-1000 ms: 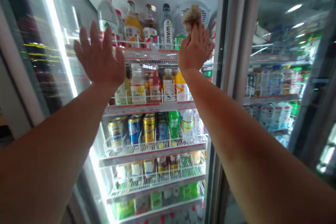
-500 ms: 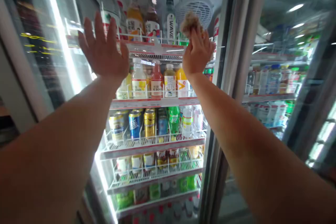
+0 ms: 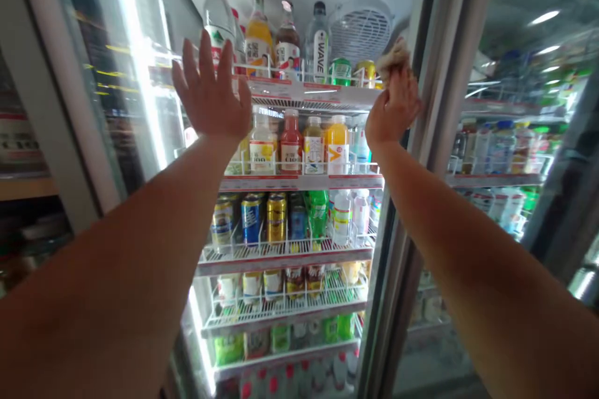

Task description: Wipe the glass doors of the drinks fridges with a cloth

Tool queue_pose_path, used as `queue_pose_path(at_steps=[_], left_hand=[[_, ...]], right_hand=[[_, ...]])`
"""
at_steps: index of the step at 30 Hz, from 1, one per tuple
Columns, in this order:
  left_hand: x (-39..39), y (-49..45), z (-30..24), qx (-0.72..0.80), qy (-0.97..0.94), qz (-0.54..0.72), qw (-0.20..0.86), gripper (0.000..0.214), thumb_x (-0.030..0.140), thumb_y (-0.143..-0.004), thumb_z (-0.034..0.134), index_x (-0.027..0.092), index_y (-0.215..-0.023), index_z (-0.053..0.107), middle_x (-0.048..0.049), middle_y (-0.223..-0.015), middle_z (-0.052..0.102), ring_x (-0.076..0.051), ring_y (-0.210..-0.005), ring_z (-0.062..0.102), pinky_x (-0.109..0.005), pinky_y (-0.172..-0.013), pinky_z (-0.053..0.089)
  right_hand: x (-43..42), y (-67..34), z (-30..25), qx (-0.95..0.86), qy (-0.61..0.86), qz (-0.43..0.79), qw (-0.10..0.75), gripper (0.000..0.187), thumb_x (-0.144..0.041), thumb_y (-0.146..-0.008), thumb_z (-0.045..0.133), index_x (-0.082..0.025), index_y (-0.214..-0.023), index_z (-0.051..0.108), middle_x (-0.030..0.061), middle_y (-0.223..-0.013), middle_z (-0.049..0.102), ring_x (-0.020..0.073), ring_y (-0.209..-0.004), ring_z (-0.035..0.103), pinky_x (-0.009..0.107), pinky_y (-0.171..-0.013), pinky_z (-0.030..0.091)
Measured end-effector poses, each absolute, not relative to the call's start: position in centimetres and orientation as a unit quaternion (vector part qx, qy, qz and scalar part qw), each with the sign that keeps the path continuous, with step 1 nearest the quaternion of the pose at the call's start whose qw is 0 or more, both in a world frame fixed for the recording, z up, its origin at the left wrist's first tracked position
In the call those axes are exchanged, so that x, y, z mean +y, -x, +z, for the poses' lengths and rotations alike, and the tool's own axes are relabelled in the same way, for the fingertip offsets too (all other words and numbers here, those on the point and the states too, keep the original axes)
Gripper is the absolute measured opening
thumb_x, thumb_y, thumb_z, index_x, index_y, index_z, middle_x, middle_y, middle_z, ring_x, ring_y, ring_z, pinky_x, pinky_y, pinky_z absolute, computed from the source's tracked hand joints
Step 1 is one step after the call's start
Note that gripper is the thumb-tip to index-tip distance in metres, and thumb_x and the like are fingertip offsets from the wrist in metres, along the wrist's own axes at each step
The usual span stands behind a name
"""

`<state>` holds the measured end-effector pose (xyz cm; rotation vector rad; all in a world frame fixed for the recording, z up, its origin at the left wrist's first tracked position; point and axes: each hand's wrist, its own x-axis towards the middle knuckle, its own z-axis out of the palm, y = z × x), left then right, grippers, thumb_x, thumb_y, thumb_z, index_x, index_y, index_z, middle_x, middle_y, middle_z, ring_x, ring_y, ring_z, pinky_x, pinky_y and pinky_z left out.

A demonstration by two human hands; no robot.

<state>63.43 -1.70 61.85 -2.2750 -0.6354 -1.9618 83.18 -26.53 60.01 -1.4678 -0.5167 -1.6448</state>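
Observation:
My left hand (image 3: 213,90) is raised with its fingers spread and its palm turned toward the drinks cooler, in front of the top-shelf bottles. Nothing is in it, and I cannot tell whether it touches glass. My right hand (image 3: 393,106) is up by the cooler's right-hand door frame (image 3: 428,137), its fingers pressed on a crumpled beige cloth (image 3: 394,61). Part of the cloth is hidden under the fingers. Between the hands stand a bottle labelled WAVE (image 3: 319,47), an orange drink bottle (image 3: 258,40), a green can (image 3: 340,70) and a gold-coloured can (image 3: 365,73).
Lower racks hold bottles and cans, among them a red juice bottle (image 3: 291,146) and a gold can (image 3: 276,218). A round vent grille (image 3: 365,28) is at the top back. A bright light strip (image 3: 140,62) runs down the left; another glass-fronted cooler (image 3: 500,93) stands right.
My right hand has moved right with the cloth, from in front of the vent grille toward the door frame, uncovering the cans. The view has shifted, and my left hand stays spread.

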Motion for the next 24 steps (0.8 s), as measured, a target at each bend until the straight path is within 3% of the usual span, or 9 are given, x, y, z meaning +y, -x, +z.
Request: queue_pose_path(at_steps=[3,5,6,8,11,14,18,20,24], left_hand=[[-2.1,-63.1,61.3,-0.132,0.714,-0.687,0.018,0.07,0.051,-0.096,0.041,0.032,-0.163,0.031,0.0199,-0.17,0.011,-0.019,-0.16,0.002,-0.042,-0.132,-0.009],[-2.3,-62.9,60.9,-0.089,0.701,-0.708,-0.009,0.069,0.059,-0.094,0.036,0.034,-0.159,0.038,0.0228,-0.167,0.016,-0.019,-0.16,0.005,-0.039,-0.132,-0.009],[-2.4,-62.9,60.8,-0.078,0.699,-0.711,-0.022,0.07,0.062,-0.092,0.035,0.035,-0.157,0.04,0.0235,-0.167,0.017,-0.019,-0.16,0.005,-0.038,-0.132,-0.01],[-2.6,-62.8,60.7,-0.082,0.7,-0.708,-0.035,0.072,0.063,-0.09,0.034,0.034,-0.155,0.042,0.0228,-0.167,0.018,-0.018,-0.16,0.004,-0.039,-0.131,-0.011],[-2.9,-62.6,60.8,-0.113,0.708,-0.698,-0.006,0.07,0.055,-0.092,0.034,0.032,-0.157,0.04,0.0175,-0.169,0.018,-0.018,-0.16,0.006,-0.041,-0.132,-0.008],[-3.0,-62.5,60.7,-0.125,0.71,-0.693,0.014,0.07,0.051,-0.092,0.035,0.03,-0.159,0.039,0.0143,-0.169,0.017,-0.018,-0.16,0.006,-0.042,-0.132,-0.005],[-2.8,-62.7,60.7,-0.108,0.703,-0.703,-0.009,0.069,0.052,-0.091,0.036,0.033,-0.157,0.04,0.0164,-0.169,0.017,-0.017,-0.16,0.006,-0.04,-0.131,-0.008],[-2.7,-62.7,60.7,-0.099,0.701,-0.706,-0.014,0.068,0.052,-0.09,0.038,0.035,-0.156,0.041,0.0173,-0.168,0.018,-0.017,-0.16,0.006,-0.039,-0.131,-0.008],[-2.8,-62.7,60.6,-0.101,0.7,-0.707,-0.004,0.067,0.053,-0.09,0.038,0.037,-0.155,0.042,0.0179,-0.167,0.02,-0.017,-0.16,0.007,-0.041,-0.133,-0.006]], right_hand=[[-28.1,-82.0,58.1,-0.379,0.601,-0.647,0.277,0.049,-0.027,-0.1,0.038,-0.031,-0.143,0.061,-0.0033,-0.155,0.053,0.025,-0.152,0.039,0.059,-0.126,0.029],[-29.3,-82.1,57.0,-0.454,0.596,-0.633,0.193,0.046,-0.031,-0.101,0.041,-0.034,-0.144,0.059,-0.0056,-0.155,0.053,0.0227,-0.153,0.038,0.056,-0.128,0.028],[-29.7,-82.5,56.8,-0.449,0.593,-0.64,0.194,0.047,-0.031,-0.102,0.04,-0.033,-0.146,0.057,-0.0046,-0.156,0.052,0.0231,-0.153,0.038,0.056,-0.128,0.028],[-30.1,-83.8,56.6,-0.366,0.582,-0.672,0.276,0.05,-0.029,-0.103,0.036,-0.032,-0.149,0.055,-0.0014,-0.156,0.052,0.0237,-0.151,0.04,0.055,-0.127,0.031],[-29.8,-85.1,56.3,-0.254,0.559,-0.69,0.384,0.054,-0.025,-0.101,0.033,-0.021,-0.149,0.056,0.0076,-0.155,0.052,0.0275,-0.148,0.045,0.055,-0.125,0.035],[-29.8,-84.3,54.9,-0.302,0.574,-0.682,0.339,0.054,-0.026,-0.098,0.037,-0.016,-0.148,0.057,0.0096,-0.155,0.052,0.0308,-0.15,0.043,0.06,-0.124,0.034],[-30.6,-82.2,54.4,-0.452,0.606,-0.628,0.185,0.053,-0.027,-0.1,0.039,-0.027,-0.151,0.054,0.0023,-0.156,0.052,0.0274,-0.152,0.039,0.057,-0.125,0.034],[-30.6,-82.0,56.1,-0.431,0.613,-0.628,0.21,0.054,-0.026,-0.101,0.036,-0.028,-0.153,0.051,0.0022,-0.158,0.05,0.0267,-0.153,0.038,0.057,-0.126,0.032],[-28.2,-82.1,61.0,-0.256,0.632,-0.635,0.364,0.058,-0.023,-0.098,0.032,-0.021,-0.153,0.05,0.0081,-0.162,0.044,0.0311,-0.153,0.035,0.061,-0.127,0.027]])
